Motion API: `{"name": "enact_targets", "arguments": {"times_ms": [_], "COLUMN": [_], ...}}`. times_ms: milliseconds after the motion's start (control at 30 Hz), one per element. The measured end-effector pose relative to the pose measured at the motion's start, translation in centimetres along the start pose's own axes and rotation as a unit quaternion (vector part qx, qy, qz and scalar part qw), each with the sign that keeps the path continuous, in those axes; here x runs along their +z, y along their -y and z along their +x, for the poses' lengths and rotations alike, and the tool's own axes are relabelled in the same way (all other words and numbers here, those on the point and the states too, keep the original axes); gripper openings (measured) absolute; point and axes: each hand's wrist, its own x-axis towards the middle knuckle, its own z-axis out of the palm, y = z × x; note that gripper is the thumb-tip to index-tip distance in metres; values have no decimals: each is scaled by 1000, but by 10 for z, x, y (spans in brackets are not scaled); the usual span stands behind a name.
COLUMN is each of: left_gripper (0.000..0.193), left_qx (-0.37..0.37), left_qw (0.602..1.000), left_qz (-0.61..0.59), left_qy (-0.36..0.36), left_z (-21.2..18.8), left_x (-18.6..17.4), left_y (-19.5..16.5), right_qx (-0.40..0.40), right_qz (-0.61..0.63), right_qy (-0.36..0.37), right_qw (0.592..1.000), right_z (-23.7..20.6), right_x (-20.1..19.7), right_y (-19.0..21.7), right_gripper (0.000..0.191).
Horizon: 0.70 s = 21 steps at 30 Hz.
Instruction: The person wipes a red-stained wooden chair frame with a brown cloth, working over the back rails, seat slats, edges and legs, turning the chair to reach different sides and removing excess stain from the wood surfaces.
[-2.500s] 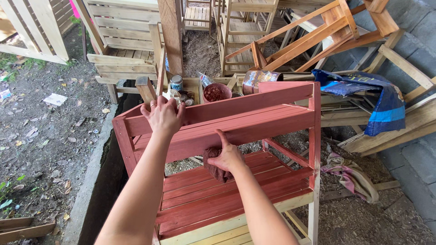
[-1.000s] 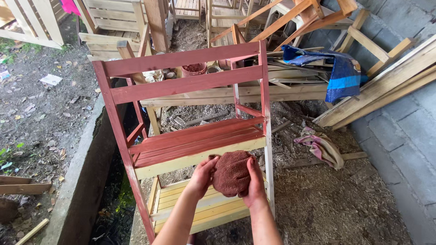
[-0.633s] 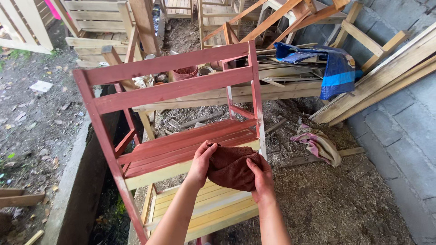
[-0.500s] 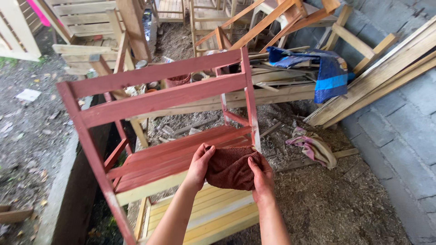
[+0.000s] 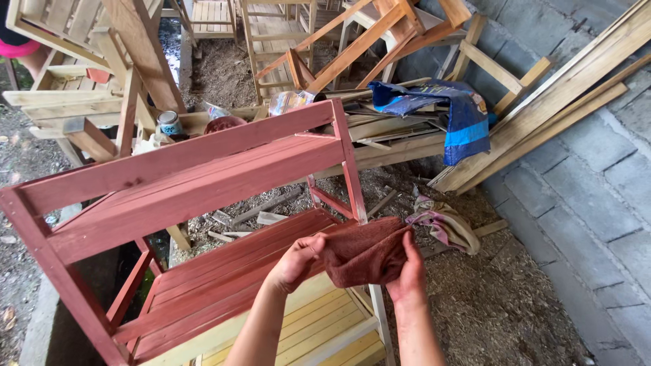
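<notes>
Both hands hold one reddish-brown rag (image 5: 363,254) stretched between them: the left hand (image 5: 293,263) pinches its left edge between thumb and curled fingers, and the right hand (image 5: 409,271) is closed over its right edge, fingers wrapped behind the cloth. Each grip is shut on the fabric, and the rag hangs slack in the middle, just above the front of the seat of a wooden bench (image 5: 203,196). The bench's backrest rails, end posts and rear seat slats are stained red-brown; the front seat slats (image 5: 319,332) remain pale yellow bare wood. Judged from this, the step in hand is re-folding or re-gathering the staining rag between passes; the next move would call for bunching the cloth into one hand and laying it on the unstained front slats, wiping along the grain. Beyond the bench, a small can (image 5: 169,123) and a reddish bowl (image 5: 224,124) stand on unfinished timber, bare wooden frames (image 5: 352,41) are stacked at the back, a blue tarpaulin (image 5: 447,112) lies over planks, and a crumpled cloth (image 5: 444,227) lies on the sawdust-covered floor beside a block wall (image 5: 597,190).
</notes>
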Motion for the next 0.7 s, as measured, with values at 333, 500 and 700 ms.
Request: {"name": "enact_targets", "arguments": {"times_ms": [333,500,700], "left_gripper": [67,79,80], "left_qx": [24,24,-16], "left_qw": [989,975,954], "left_qz": [-49,15,45], "left_qy": [-134,-220,-296], "left_z": [64,99,145], "left_x": [30,12,-11], "left_y": [-19,-15,0], "right_qx": [140,195,124], "right_qz": [84,87,-60], "right_qy": [11,56,3], "right_qw": [987,975,990], "right_z": [64,89,102], "right_x": [4,20,40], "right_y": [-78,-75,-46], "right_gripper": [69,65,58]}}
